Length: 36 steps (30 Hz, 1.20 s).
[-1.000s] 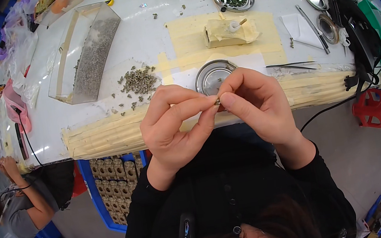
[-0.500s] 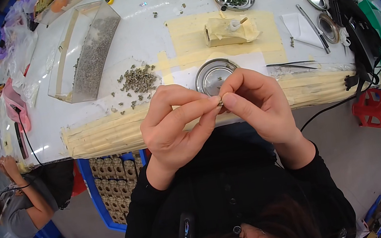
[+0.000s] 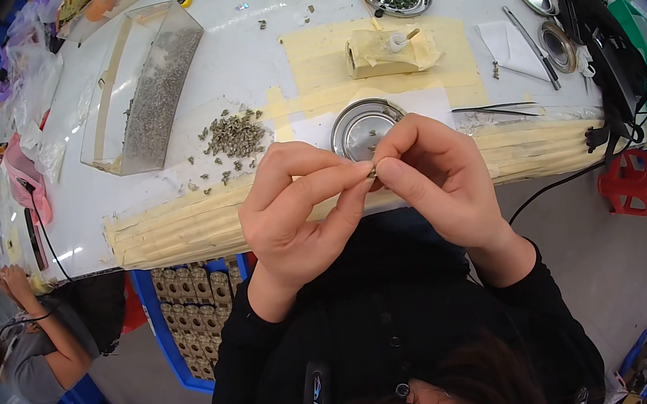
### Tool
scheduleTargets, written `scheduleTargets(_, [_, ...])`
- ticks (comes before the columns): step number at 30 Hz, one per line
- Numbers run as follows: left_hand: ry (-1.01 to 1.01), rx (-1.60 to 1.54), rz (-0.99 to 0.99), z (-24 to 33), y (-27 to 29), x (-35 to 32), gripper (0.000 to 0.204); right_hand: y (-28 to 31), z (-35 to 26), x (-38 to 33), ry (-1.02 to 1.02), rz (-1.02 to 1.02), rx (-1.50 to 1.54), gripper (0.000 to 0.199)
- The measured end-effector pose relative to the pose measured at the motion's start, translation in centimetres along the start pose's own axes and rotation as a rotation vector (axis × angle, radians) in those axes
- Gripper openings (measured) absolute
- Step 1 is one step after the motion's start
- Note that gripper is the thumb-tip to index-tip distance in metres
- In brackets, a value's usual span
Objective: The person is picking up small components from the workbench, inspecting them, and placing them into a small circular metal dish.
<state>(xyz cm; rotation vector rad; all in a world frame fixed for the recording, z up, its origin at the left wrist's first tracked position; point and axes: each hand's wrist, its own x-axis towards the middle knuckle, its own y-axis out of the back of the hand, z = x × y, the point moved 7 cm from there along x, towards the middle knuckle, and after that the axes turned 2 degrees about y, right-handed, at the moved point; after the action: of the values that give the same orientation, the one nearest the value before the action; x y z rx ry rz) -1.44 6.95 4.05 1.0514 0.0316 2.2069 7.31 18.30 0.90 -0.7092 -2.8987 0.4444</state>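
My left hand (image 3: 299, 206) and my right hand (image 3: 437, 177) meet fingertip to fingertip above the table's near edge. Both pinch one tiny grey-green part (image 3: 373, 173), mostly hidden by the fingers. Just behind the fingertips lies a round metal dish (image 3: 346, 127) with a small piece or two in it. To the left is a loose pile of small grey-green parts (image 3: 237, 135), several of them strayed around it. A pair of dark tweezers (image 3: 494, 111) rests on the table to the right of my right hand.
A clear box of tiny grey parts (image 3: 161, 92) stands at the left. Behind the dish sits a tape-wrapped block (image 3: 385, 55); farther back is a metal plate of dark green pieces (image 3: 400, 0). A blue crate (image 3: 161, 335) and a red stool (image 3: 631, 185) are below. A co-worker sits at the left.
Both hands stay almost in place; the pinched fingertips shift very slightly. Nothing else visibly changes.
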Motion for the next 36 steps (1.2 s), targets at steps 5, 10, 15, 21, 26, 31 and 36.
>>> scheduleTargets(5, [-0.105, 0.308, 0.026, 1.7, -0.2, 0.1, 0.029, -0.3, -3.1, -0.1, 0.533, 0.002, -0.718, 0.007])
scheduleTargets(10, [-0.002, -0.027, -0.019, 0.1, 0.0, 0.1, 0.027, 0.1, 0.9, 0.2, -0.176, -0.112, 0.195, 0.010])
scheduleTargets(15, [0.090, -0.314, -0.023, -1.1, -0.3, -0.3, 0.023, -0.2, 1.2, 0.1, -0.270, -0.255, 0.217, 0.014])
scheduleTargets(21, [0.077, -0.160, 0.019, -0.6, 0.0, -0.1, 0.024, -0.2, 1.0, 0.1, -0.181, -0.177, 0.185, 0.014])
scheduleTargets(26, [-0.080, 0.164, 0.043, 1.4, 0.3, 0.3, 0.029, -0.3, 0.6, 0.3, -0.066, -0.104, 0.132, 0.011])
scheduleTargets(31, [-0.041, 0.106, 0.009, 1.1, 0.3, 0.1, 0.027, 0.0, 1.6, 0.4, -0.213, -0.192, 0.205, 0.012])
scheduleTargets(36, [-0.101, 0.096, -0.019, 1.0, 0.5, -0.3, 0.041, -0.1, 1.8, 0.3, -0.276, -0.208, 0.232, 0.014])
